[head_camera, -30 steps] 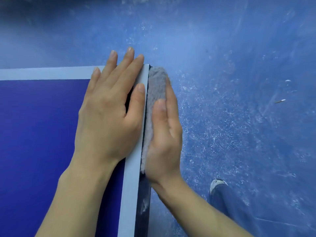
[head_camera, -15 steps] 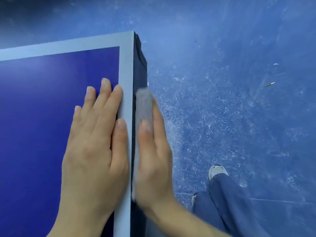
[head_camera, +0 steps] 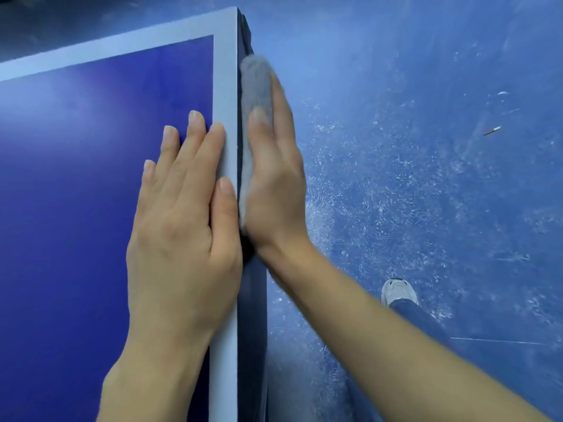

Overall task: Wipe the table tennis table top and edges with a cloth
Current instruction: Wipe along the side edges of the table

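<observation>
The blue table tennis table [head_camera: 76,178] fills the left of the view, with a pale line along its right border and a dark side edge [head_camera: 251,315]. My left hand [head_camera: 182,226] lies flat on the top beside that line, fingers straight. My right hand [head_camera: 274,175] presses a grey fluffy cloth [head_camera: 256,80] flat against the side edge, a little below the far corner [head_camera: 237,13]. The cloth sticks out past my fingertips; its lower part is hidden between palm and edge.
A scuffed blue floor [head_camera: 426,193] with white marks spreads to the right of the table. My shoe [head_camera: 399,292] and blue trouser leg stand near the table side. A small stick-like scrap [head_camera: 492,131] lies on the floor far right.
Over the last second both hands slid back from the far corner along the table's right side. In the last half second the right hand with the cloth pushed forward again, ahead of the left.
</observation>
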